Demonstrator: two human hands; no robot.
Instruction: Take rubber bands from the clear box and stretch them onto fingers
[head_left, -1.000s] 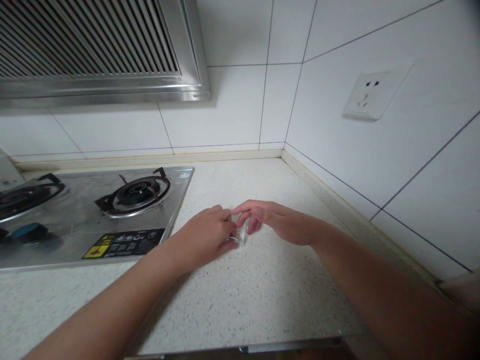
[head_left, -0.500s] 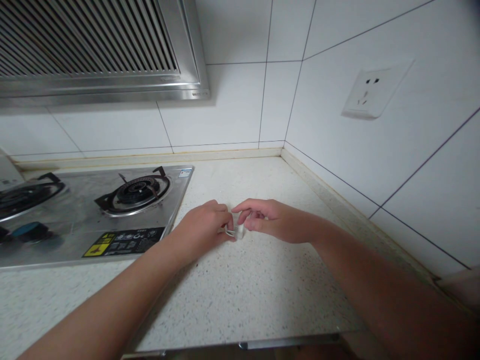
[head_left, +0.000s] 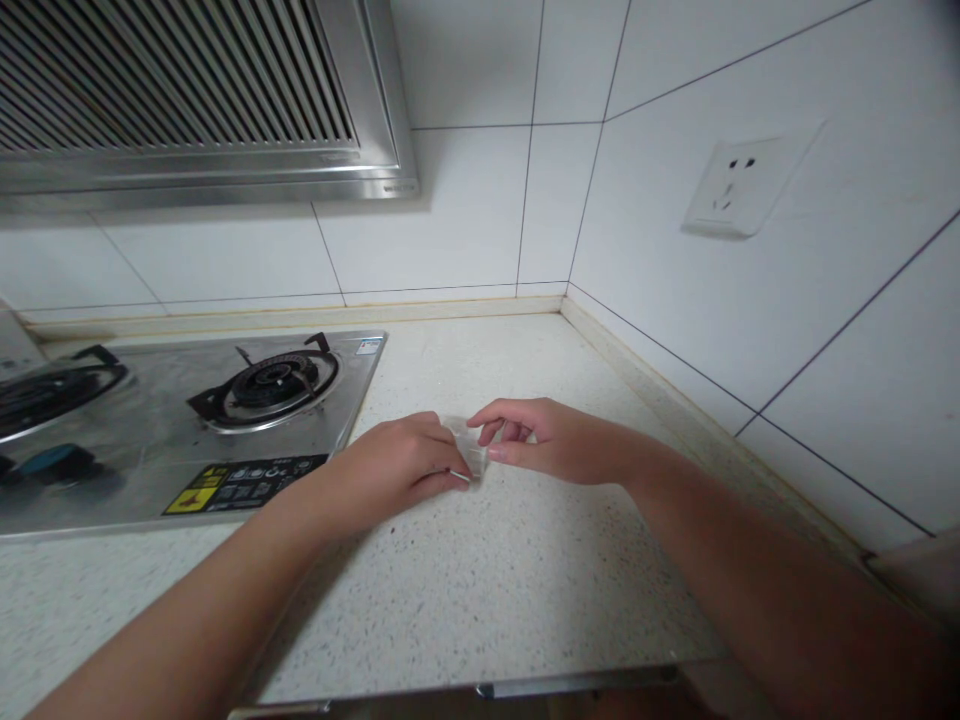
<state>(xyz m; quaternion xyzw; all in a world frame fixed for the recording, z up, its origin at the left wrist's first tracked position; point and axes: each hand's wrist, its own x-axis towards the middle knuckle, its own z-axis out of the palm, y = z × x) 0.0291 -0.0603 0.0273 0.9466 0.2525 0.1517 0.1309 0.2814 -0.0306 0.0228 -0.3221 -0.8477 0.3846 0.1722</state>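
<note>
A small clear see-through plastic box (head_left: 475,460) rests on the speckled white counter (head_left: 480,580) between my two hands. My left hand (head_left: 409,455) is at its left side, fingers pressed together over a thin white stick that shows at the thumb tip. Exactly what the stick is, and whether there are more, is too small to tell. From the right, my right hand (head_left: 536,438) curls its fingers and thumb about the box's right side, seeming to hold it. My fingers hide part of the box.
Left of my hands is a steel gas hob (head_left: 169,420) with black burners, a dark knob (head_left: 58,463) and a warning label (head_left: 244,484). A range hood (head_left: 225,180) hangs above it. White tiled walls meet behind the counter, with a power socket (head_left: 739,188) at right.
My left hand has tipped lower and its fingers have closed more over the thin white stick. More of the clear box shows behind them. My right hand stays nearly still.
</note>
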